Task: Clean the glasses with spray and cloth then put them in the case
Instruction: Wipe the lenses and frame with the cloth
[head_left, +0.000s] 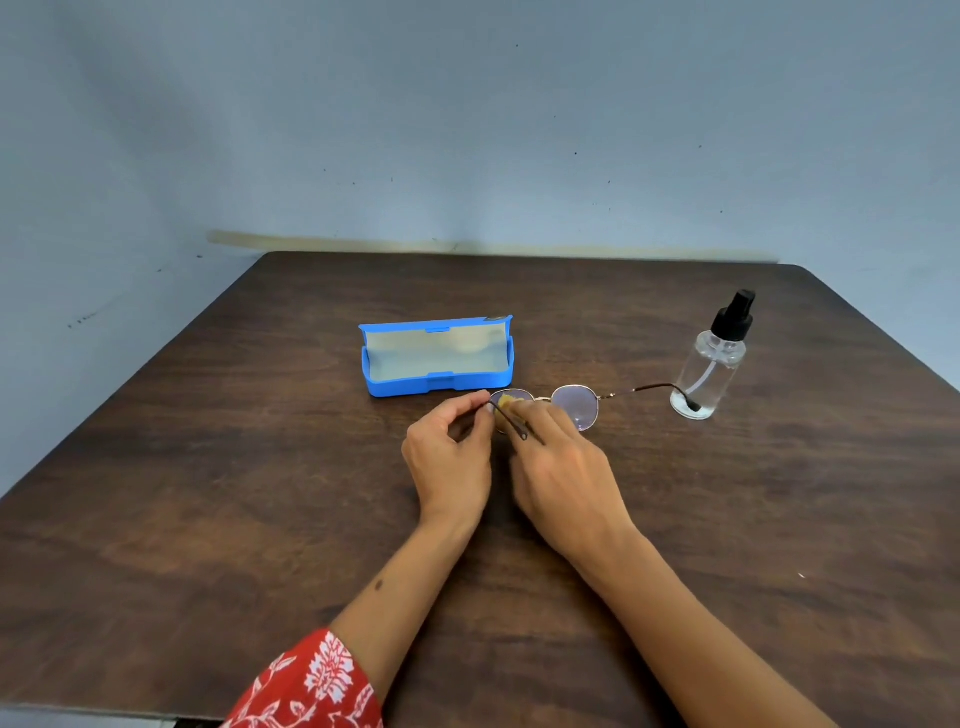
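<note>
Left hand (451, 457) pinched glasses (563, 402) at hinge, right hand (558, 467) rubbed yellow cloth (506, 401) on lens; could've bent frame, or elbowed spray bottle (714, 358) off table (208, 493).

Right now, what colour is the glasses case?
The case is bright blue, open, with a pale lining. It shows in the head view.

Red sleeve (311, 686) with white floral print on the left arm; right forearm (717, 639) bare.

No legible text, label or number on any object.
</note>
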